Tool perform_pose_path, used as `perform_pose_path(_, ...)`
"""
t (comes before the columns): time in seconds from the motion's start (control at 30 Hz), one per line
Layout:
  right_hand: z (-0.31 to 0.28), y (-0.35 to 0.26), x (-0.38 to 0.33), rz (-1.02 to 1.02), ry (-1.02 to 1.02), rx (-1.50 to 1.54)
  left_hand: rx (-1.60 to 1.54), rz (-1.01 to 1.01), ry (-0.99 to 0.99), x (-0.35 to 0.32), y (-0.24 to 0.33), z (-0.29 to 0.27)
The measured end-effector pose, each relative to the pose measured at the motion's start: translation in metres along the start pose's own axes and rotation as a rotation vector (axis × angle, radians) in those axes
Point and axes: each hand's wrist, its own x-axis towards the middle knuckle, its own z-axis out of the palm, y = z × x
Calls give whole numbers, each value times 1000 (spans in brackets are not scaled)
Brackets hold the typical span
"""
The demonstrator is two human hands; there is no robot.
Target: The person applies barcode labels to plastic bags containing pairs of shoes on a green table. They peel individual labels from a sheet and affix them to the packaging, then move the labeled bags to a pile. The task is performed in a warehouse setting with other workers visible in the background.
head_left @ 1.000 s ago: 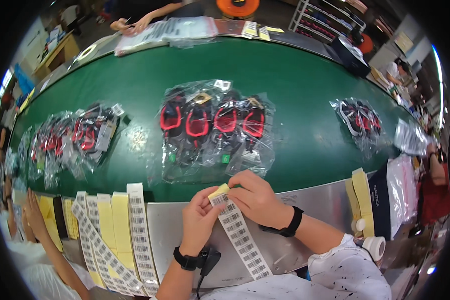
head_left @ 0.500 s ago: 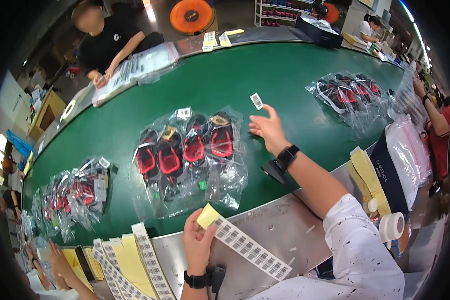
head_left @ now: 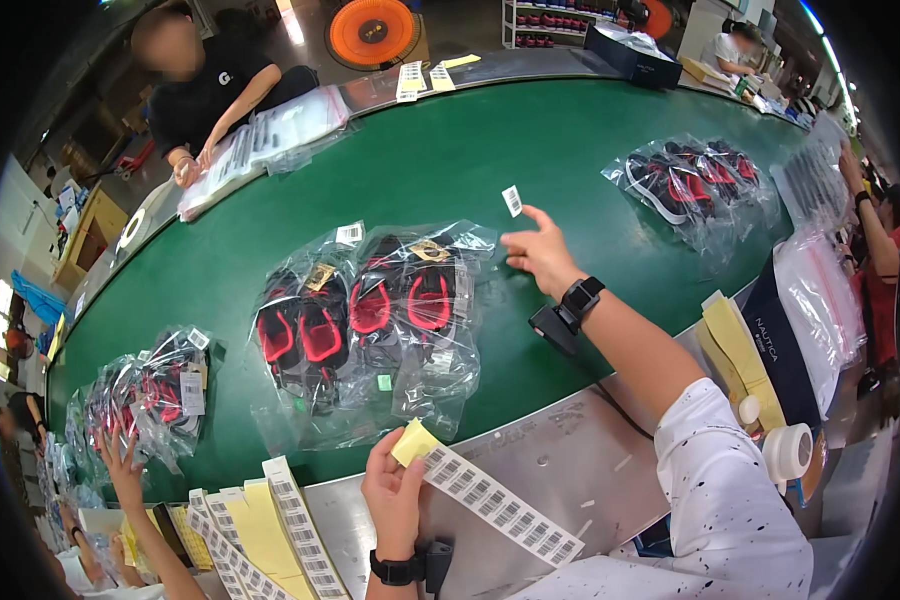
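My left hand [head_left: 394,490] pinches the yellow, folded-back end of a strip of white barcode labels [head_left: 500,508], which slants down to the right above the metal edge. My right hand [head_left: 545,255] is stretched over the green belt, a single small barcode label [head_left: 512,201] at its fingertips. To the left of that hand, clear plastic bags of black and red shoes [head_left: 370,305] lie on the belt. These bags carry a white label [head_left: 350,233] at the top and small green stickers lower down.
More bagged shoes lie at far right [head_left: 685,182] and at left [head_left: 155,390], where another person's hand [head_left: 120,465] reaches in. Label strips [head_left: 295,520] stand at the near left edge. A dark box [head_left: 770,340] and white tape roll [head_left: 787,452] sit at right. Another person [head_left: 220,95] works across the belt.
The bagged shoes in front have shifted slightly left and nearer. At left, another person's hand has risen to the bagged shoes. Both my hands keep their hold on the labels.
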Motion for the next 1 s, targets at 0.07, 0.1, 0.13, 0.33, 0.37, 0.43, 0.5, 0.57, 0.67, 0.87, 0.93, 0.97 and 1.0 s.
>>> perform_pose_path(0.07,-3,-7,11,-26,64,91,-6,-5,-1,0,0,2)
perform_pose_path(0.1,-8,-11,17,15,35,149,-10,-7,-2,1,0,3)
perform_pose_path(0.13,-5,-15,17,62,5,208,-15,-6,0,0,0,2)
perform_pose_path(0.33,28,1,7,170,-79,183,-15,1,-14,1,-1,-1)
perform_pose_path(0.37,32,4,9,168,-71,187,-27,1,-15,1,-1,-1)
perform_pose_path(0.43,40,10,11,145,5,196,-33,3,-16,1,-1,-1)
perform_pose_path(0.5,50,16,11,112,17,152,-19,6,-15,2,-1,0)
perform_pose_path(0.57,56,23,13,73,58,128,23,24,-21,1,1,2)
perform_pose_path(0.67,58,26,12,11,78,-2,10,22,-29,0,4,3)
perform_pose_path(0.87,47,25,-12,-84,112,91,-37,46,-50,1,0,0)
perform_pose_path(0.93,44,35,-30,-4,149,220,-39,35,-53,1,0,-3)
perform_pose_path(0.97,50,36,-52,56,91,186,-47,26,-52,1,1,-3)
perform_pose_path(1.0,64,37,-79,65,34,137,-47,21,-47,-1,4,-4)
